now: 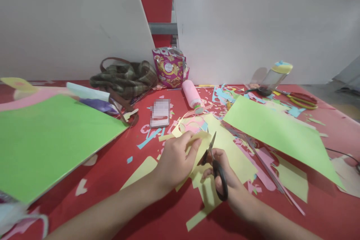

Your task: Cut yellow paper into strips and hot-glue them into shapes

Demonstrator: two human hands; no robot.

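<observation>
My left hand (178, 157) pinches a piece of yellow paper (203, 139) between thumb and fingers. Close by on its right, my right hand (225, 170) is closed on black-handled scissors (219, 180), with fingers through the handle loops. The blades point up and away from me, somewhat apart, at the right edge of the held paper. Whether they touch the paper is hard to make out. Beneath both hands lie larger yellow sheets (239, 153) and cut yellow strips.
Green sheets (56, 138) lie left, another green sheet (281, 135) right. Paper scraps litter the red table (112, 168). Behind stand a phone (160, 113), a pink bottle (192, 93), a purple snack bag (170, 67), a plaid bag (126, 77), a clear jar (274, 77) and red-handled scissors (302, 99).
</observation>
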